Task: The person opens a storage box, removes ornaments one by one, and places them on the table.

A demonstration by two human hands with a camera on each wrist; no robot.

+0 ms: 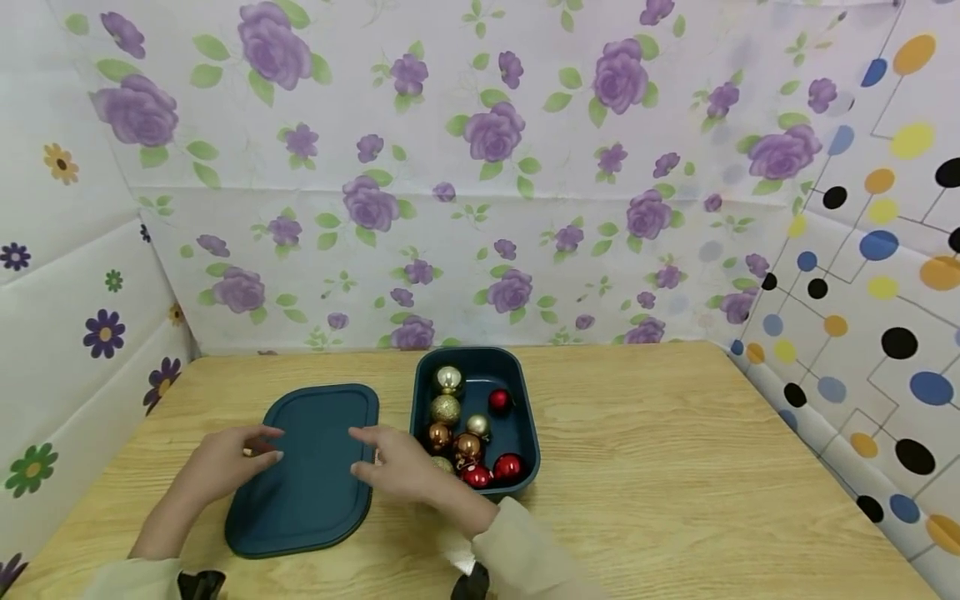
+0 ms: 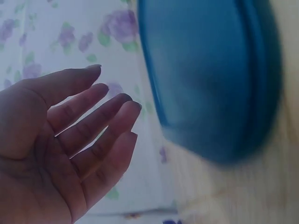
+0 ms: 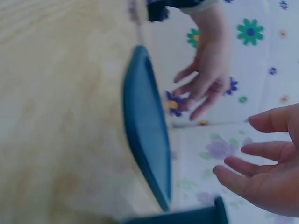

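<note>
A dark blue lid [image 1: 318,492] lies flat on the table. Over its left side hovers my left hand [image 1: 225,462], fingers spread and relaxed; the left wrist view shows the palm [image 2: 42,158] with nothing in it. My right hand [image 1: 405,467] is above the lid's right edge, its fingers loosely bent and apart, and the right wrist view shows it holding nothing. Next to that hand stands a dark blue box [image 1: 528,417] with several shiny baubles inside, among them a gold glitter bauble [image 1: 446,409], a copper bauble [image 1: 468,447] and a red bauble [image 1: 508,467]. My right forearm covers the box's near left corner.
The light wooden table [image 1: 637,467] extends to the right of the box. Behind it hangs a cloth with purple roses [image 1: 495,133]. Patterned side cloths [image 1: 900,342] border the table left and right. Dark pieces [image 1: 201,583] sit beside the wrists.
</note>
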